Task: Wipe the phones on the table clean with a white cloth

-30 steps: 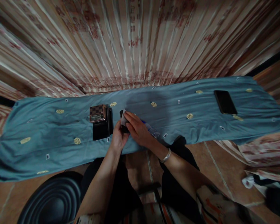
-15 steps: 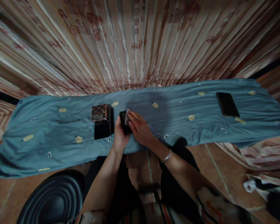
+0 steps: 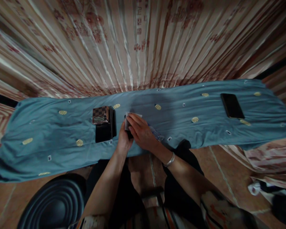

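Note:
A dark phone (image 3: 129, 134) is gripped in my left hand (image 3: 124, 139), most of it covered by my fingers and the cloth. My right hand (image 3: 141, 131) presses a small pale wiping cloth (image 3: 135, 114) flat against the phone's upper part. To the left lies a group of phones: a checkered brown folding phone (image 3: 100, 115) rests over a black phone (image 3: 103, 133), with another dark phone (image 3: 114, 123) along their right side. Partly behind my right wrist is a crumpled clear plastic wrapper (image 3: 157, 133).
A blue-green cloth with pineapple prints (image 3: 62, 133) covers the long, narrow table. Another black phone (image 3: 232, 106) lies far right. Pleated curtains (image 3: 124, 47) hang behind. On the floor at lower left stands a round black ridged stool or basin (image 3: 53, 203).
The pale cloth has shifted and spread over the top of the phone, hiding more of it. My right hand has moved slightly with it; my left hand keeps its hold.

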The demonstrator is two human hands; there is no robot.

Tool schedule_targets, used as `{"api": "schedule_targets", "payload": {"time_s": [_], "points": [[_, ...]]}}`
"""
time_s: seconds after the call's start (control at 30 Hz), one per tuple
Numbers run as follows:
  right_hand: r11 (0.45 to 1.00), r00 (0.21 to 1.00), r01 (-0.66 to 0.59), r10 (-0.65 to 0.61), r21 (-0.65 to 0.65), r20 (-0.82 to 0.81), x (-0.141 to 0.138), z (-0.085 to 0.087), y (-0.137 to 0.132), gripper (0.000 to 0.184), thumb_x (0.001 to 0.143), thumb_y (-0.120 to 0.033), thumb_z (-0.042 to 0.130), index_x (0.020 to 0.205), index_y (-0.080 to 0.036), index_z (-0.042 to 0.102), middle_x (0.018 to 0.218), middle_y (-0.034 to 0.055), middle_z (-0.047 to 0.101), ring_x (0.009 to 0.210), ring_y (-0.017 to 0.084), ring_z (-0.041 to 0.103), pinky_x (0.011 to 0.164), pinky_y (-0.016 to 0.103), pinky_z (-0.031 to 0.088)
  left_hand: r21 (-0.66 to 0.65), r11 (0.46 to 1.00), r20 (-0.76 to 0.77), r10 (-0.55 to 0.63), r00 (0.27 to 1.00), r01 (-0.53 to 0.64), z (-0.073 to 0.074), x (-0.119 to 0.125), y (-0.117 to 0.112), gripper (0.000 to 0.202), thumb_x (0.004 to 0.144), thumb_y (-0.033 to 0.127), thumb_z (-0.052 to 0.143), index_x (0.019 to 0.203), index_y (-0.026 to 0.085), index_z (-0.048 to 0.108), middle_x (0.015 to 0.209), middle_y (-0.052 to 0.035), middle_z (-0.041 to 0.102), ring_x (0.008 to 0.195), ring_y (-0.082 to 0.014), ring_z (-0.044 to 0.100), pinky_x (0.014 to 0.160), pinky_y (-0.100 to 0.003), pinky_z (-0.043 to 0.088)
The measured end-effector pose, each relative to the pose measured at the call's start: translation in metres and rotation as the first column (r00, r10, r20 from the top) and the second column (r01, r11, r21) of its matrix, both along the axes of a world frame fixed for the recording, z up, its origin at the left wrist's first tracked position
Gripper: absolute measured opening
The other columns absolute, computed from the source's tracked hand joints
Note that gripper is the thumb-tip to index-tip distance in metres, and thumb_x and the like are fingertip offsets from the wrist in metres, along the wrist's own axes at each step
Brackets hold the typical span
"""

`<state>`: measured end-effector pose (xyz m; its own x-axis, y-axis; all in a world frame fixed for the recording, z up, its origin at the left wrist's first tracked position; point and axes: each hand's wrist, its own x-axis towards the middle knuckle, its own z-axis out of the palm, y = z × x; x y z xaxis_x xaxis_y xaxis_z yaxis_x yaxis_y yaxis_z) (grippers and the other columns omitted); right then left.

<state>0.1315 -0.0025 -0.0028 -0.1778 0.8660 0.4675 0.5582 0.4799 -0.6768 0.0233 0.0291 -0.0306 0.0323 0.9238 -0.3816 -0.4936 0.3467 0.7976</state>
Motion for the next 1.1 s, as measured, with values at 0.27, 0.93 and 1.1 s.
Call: {"api": "schedule_targets", "payload": {"time_s": [0.27,0.93,1.1], "points": [[0.997,0.994,0.073,-0.072,-0.013,0.078,0.005,-0.009,0.004,0.045,0.104,-0.027,0.037,0.143,-0.013,0.053,0.147,0.0165,0.056,0.14,0.027,0.049,0.12,0.05,0.039,-0.091,0.993,0.227,0.095,0.969,-0.076,0.019,-0.003,0.003,0.019,0.086,0.034,0.068,0.092,0.016,0.073,0.084,-0.0018,0.076,0.081,-0.0128,0.071,0.078,-0.02,0.056],[0.998,0.995,0.0,-0.005,0.058,0.097,0.005,-0.003,0.0,0.043,0.104,-0.024,0.035,0.14,-0.014,0.056,0.143,0.015,0.06,0.138,0.023,0.051,0.12,0.047,0.04,-0.174,0.982,0.298,0.127,0.946,-0.077,0.037,0.001,0.0,0.025,0.098,0.031,0.055,0.094,0.014,0.074,0.085,-0.003,0.076,0.083,-0.0117,0.072,0.085,-0.02,0.056],[0.997,0.995,-0.022,0.014,0.075,0.095,0.004,-0.001,-0.004,0.042,0.104,-0.025,0.035,0.138,-0.014,0.058,0.139,0.0143,0.062,0.136,0.023,0.053,0.118,0.047,0.043,-0.139,0.985,0.3,0.142,0.943,-0.104,0.032,-0.002,0.001,0.024,0.094,0.034,0.062,0.095,0.014,0.073,0.088,-0.0033,0.076,0.086,-0.0122,0.072,0.089,-0.021,0.055]]}}
